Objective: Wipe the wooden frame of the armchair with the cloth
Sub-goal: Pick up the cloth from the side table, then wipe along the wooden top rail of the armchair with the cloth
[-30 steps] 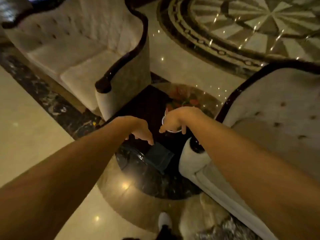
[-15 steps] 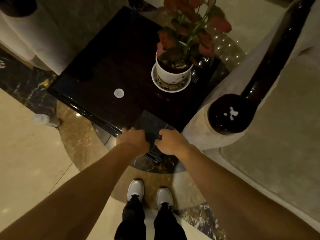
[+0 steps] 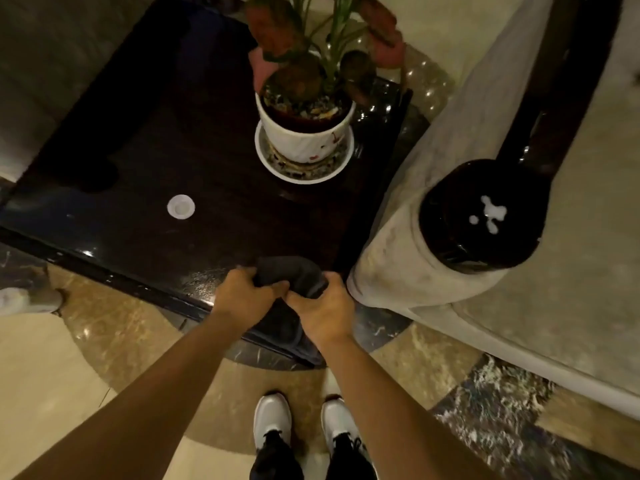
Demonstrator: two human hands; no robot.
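Observation:
A dark grey cloth (image 3: 294,275) lies bunched on the near corner of a dark wooden side table (image 3: 194,161), part of it hanging over the edge. My left hand (image 3: 242,296) and my right hand (image 3: 323,308) both grip it from the near side. To the right stands the cream armchair (image 3: 398,251). Its dark wooden frame ends in a round glossy armrest knob (image 3: 464,220) with a white smear on top, and a dark rail (image 3: 554,81) runs away from the knob.
A potted plant (image 3: 304,133) in a white pot on a saucer stands on the table's far right. A small white disc (image 3: 180,206) lies left of centre. Another upholstered chair (image 3: 45,64) stands at far left. My white shoes (image 3: 272,420) are on the marble floor.
The view has tilted down and closer to the table. My hands reached the cloth half a second ago and have now gathered it into a bunch.

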